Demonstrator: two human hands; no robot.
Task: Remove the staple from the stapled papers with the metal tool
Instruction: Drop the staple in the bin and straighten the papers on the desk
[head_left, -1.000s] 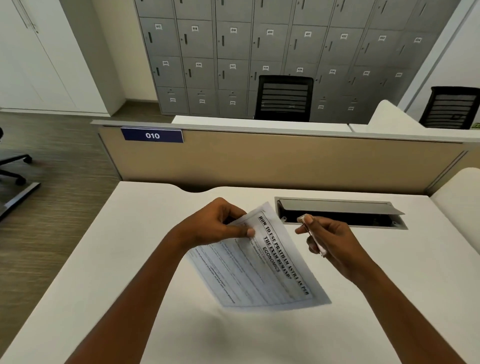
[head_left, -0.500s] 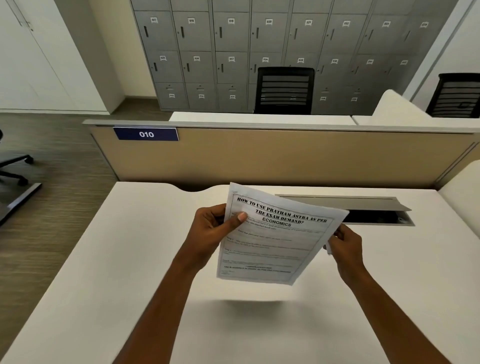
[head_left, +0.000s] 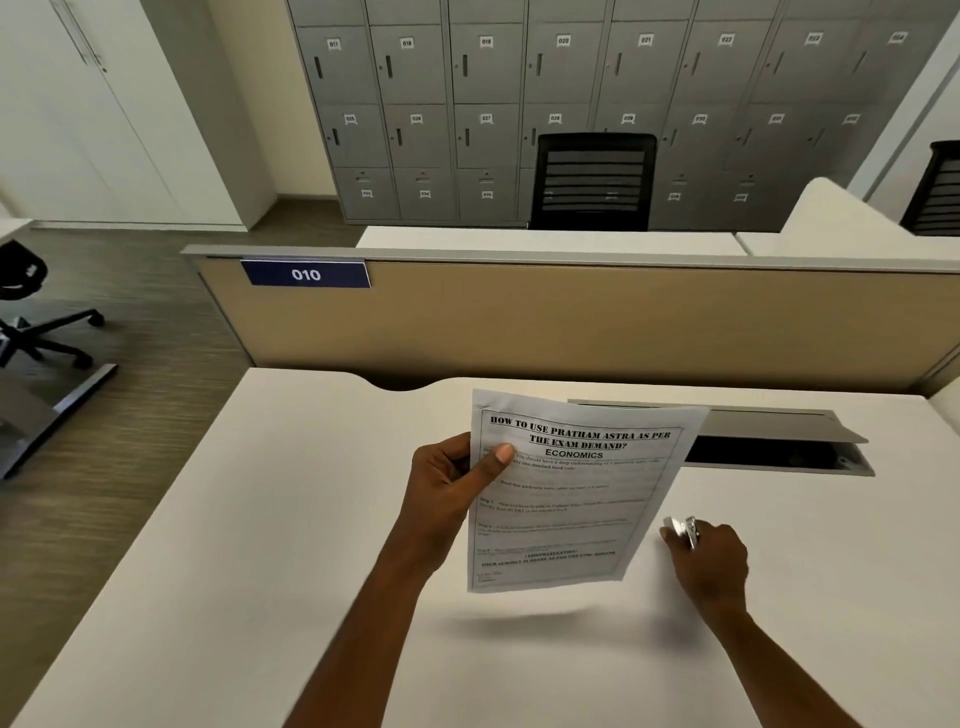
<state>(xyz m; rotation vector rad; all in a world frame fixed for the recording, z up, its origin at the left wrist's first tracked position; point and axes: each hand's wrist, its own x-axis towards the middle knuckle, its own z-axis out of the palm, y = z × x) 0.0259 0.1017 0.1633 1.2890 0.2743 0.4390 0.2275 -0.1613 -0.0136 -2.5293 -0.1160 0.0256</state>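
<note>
Our left hand (head_left: 441, 493) pinches the papers (head_left: 571, 493) upright; right hand (head_left: 711, 561) grips the tool (head_left: 683, 530). Unsupported, they may tear when we pry.

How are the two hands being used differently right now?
The left hand pinches the stapled papers at their left edge, holding them upright above the desk. The right hand sits lower, beside the papers without touching them, closed around the small metal tool. Both are bare, each holding something.

grey lockers (head_left: 519, 104) | tan partition (head_left: 571, 322) | white desk (head_left: 260, 519) | wood floor (head_left: 156, 312)
</note>
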